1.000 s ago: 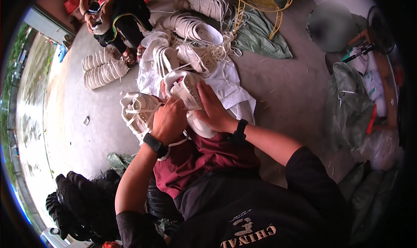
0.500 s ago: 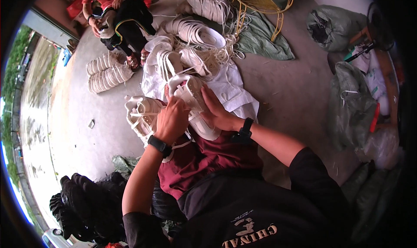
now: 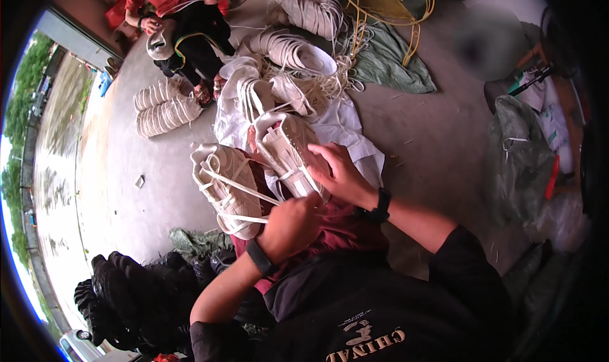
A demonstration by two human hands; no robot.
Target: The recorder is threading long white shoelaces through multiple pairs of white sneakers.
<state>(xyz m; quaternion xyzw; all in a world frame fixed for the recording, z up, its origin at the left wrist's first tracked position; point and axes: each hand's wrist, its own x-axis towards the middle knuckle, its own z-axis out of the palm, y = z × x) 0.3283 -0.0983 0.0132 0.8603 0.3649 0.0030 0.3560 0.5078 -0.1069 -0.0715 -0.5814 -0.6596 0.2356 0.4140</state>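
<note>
Centre frame, the left hand [image 3: 293,227] clenched a flat white lace [image 3: 248,219]; the right hand [image 3: 342,177] lay open against a cream lace-up shoe [image 3: 290,151]! Lacing, it seemed: next called for snugging slack.

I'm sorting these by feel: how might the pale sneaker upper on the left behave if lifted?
The sneaker upper probably keeps its form, since its collar stands open. Its laces run to the left hand, so lifting might tug them.
</note>
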